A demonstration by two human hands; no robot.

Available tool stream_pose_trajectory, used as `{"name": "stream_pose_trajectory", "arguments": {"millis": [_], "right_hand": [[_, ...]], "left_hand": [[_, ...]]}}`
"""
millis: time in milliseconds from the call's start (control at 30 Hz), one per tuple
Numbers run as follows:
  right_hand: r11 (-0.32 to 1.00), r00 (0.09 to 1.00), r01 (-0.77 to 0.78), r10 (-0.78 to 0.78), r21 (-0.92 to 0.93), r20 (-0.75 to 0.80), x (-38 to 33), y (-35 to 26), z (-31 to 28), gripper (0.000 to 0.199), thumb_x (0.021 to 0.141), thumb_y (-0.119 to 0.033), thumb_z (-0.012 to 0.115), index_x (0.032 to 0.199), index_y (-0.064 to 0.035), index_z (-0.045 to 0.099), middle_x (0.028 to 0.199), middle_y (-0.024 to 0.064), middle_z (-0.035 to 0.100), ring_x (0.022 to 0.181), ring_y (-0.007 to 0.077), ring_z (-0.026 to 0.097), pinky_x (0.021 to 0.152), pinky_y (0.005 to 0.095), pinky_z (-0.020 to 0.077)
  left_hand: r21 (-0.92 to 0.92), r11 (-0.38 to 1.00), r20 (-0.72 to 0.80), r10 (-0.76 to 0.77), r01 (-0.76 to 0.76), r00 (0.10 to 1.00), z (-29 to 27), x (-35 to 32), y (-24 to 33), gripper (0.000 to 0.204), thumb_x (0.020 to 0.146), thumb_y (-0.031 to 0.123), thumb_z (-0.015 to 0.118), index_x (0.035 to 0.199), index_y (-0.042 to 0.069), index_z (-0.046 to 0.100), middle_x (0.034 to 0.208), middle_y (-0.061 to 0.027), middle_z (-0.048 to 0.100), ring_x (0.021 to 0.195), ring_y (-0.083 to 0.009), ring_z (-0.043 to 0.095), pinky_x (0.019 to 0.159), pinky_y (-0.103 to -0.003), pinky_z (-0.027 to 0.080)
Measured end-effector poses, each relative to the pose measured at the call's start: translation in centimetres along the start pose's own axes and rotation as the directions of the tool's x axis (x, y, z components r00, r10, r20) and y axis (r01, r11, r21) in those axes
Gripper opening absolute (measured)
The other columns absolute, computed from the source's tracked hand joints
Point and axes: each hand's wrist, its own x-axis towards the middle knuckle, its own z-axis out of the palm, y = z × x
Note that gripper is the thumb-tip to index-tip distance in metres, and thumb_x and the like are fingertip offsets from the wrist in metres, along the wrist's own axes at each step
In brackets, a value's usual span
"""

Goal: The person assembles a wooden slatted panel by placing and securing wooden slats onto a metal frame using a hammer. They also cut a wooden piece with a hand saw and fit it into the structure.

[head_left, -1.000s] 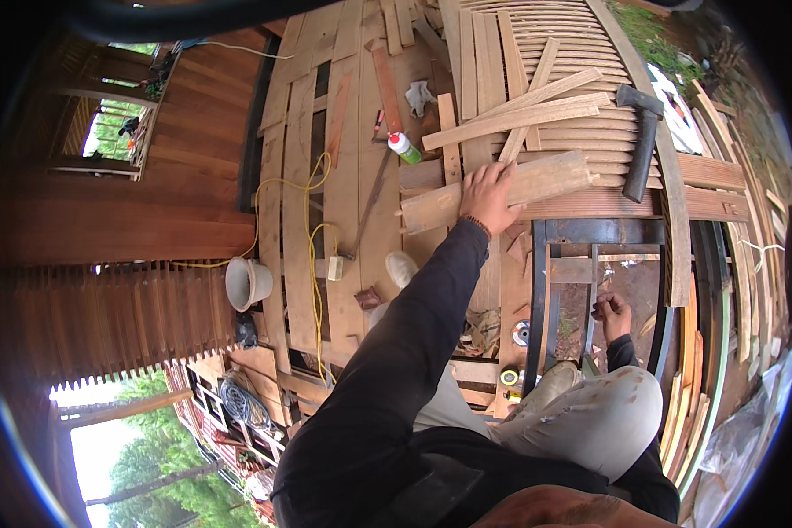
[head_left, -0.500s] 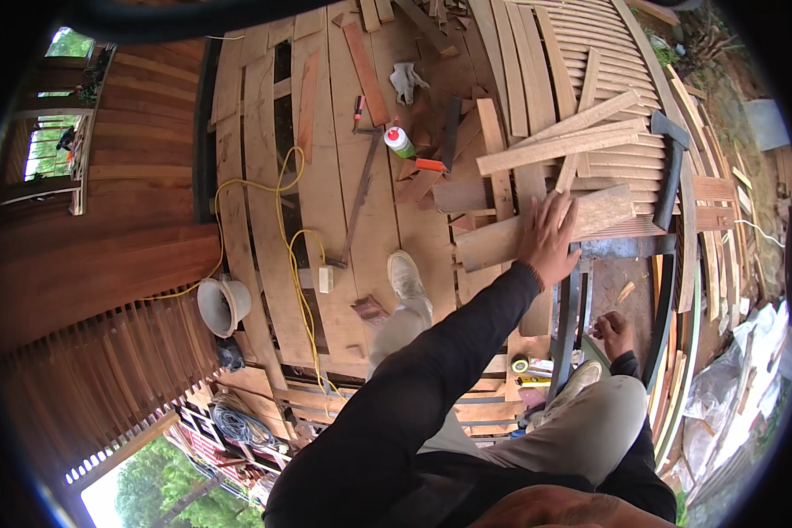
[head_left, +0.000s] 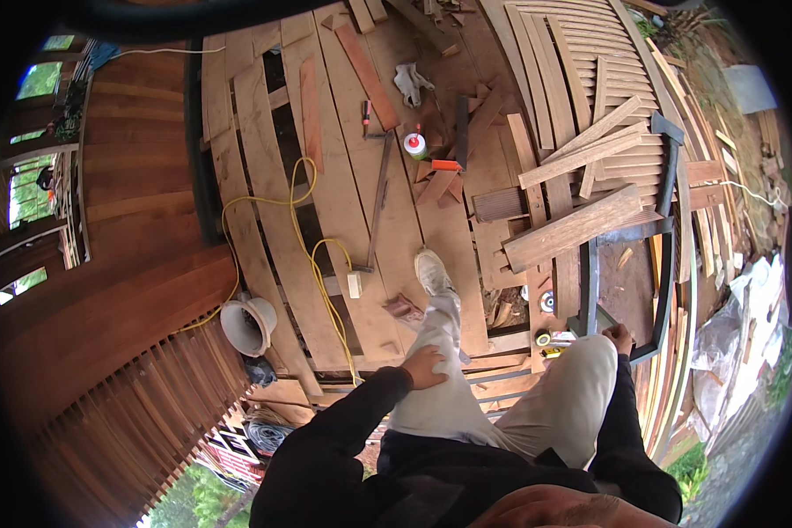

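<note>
My left hand [head_left: 427, 367] lies flat on my left leg [head_left: 444, 339], its fingers stretched out and holding nothing. Beside my right knee, my right hand [head_left: 620, 337] is closed with curled fingers; what it grips, if anything, is too small to tell. It is close to a grey-green flat piece [head_left: 604, 322] and a dark metal frame [head_left: 667, 290]. A rough wooden board [head_left: 576, 231] lies at a slant across the frame's far end. Several loose wooden strips [head_left: 583, 156] lie on a slatted panel [head_left: 625, 84] beyond it.
A red-capped bottle [head_left: 414, 143], a long metal bar [head_left: 381, 198] and a yellow cord [head_left: 301, 220] lie on the plank floor [head_left: 334, 158], which has open gaps. A pale bucket [head_left: 247, 325] stands left. A hammer-like dark tool [head_left: 666, 163] and tape rolls [head_left: 544, 337] are at right.
My left hand has left the slanted board and come back onto my left leg. My right hand stays by my right knee, now nearer the grey-green piece. The view has shifted slightly.
</note>
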Motion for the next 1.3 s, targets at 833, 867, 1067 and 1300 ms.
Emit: {"name": "stream_pose_trajectory", "arguments": {"millis": [833, 867, 1067, 1300], "right_hand": [[0.762, 0.454, 0.567, -0.605, 0.312, 0.654, -22.5, -40.2, 0.3, 0.064, 0.087, -0.020, 0.064, 0.147, -0.0143, 0.045, 0.093, 0.0142, 0.072, 0.085, 0.0344, 0.070, 0.080, 0.0442, 0.0543], [0.711, 0.412, 0.619, -0.655, 0.333, 0.633, -23.7, -40.7, 0.5, 0.070, 0.087, -0.020, 0.064, 0.153, -0.0169, 0.038, 0.088, 0.0131, 0.072, 0.078, 0.0341, 0.070, 0.077, 0.0443, 0.0545], [0.634, 0.349, 0.660, -0.734, 0.403, 0.582, -24.4, -41.9, 1.6, 0.065, 0.088, -0.018, 0.063, 0.150, -0.0270, 0.047, 0.094, 0.0144, 0.073, 0.088, 0.0311, 0.070, 0.081, 0.0409, 0.0535], [0.655, 0.333, 0.492, -0.750, 0.573, 0.571, -27.1, -42.6, -2.6, 0.063, 0.092, -0.022, 0.064, 0.152, -0.0255, 0.045, 0.101, 0.0146, 0.074, 0.093, 0.0291, 0.071, 0.084, 0.0389, 0.0530]], "left_hand": [[-0.993, 0.053, -0.113, -0.077, -0.109, 0.991, -12.0, -9.4, 9.7, 0.042, 0.103, 0.014, 0.053, 0.143, 0.000, 0.046, 0.129, -0.0150, 0.063, 0.116, -0.0248, 0.062, 0.100, -0.041, 0.049], [-0.991, 0.004, -0.133, -0.038, -0.133, 0.990, -12.5, -9.5, 9.9, 0.038, 0.104, 0.013, 0.052, 0.140, 0.001, 0.048, 0.128, -0.0137, 0.063, 0.115, -0.0237, 0.062, 0.099, -0.040, 0.050], [-0.991, 0.134, 0.000, -0.007, 0.001, 1.000, -16.8, -14.5, 9.1, 0.029, 0.102, 0.010, 0.055, 0.129, 0.001, 0.057, 0.115, -0.0087, 0.066, 0.106, -0.0192, 0.065, 0.093, -0.035, 0.054], [-0.872, 0.473, 0.134, -0.008, 0.121, 0.991, -19.3, -15.9, 8.4, 0.033, 0.102, 0.020, 0.060, 0.129, 0.003, 0.057, 0.110, -0.0032, 0.063, 0.101, -0.0132, 0.063, 0.093, -0.030, 0.052]]}}
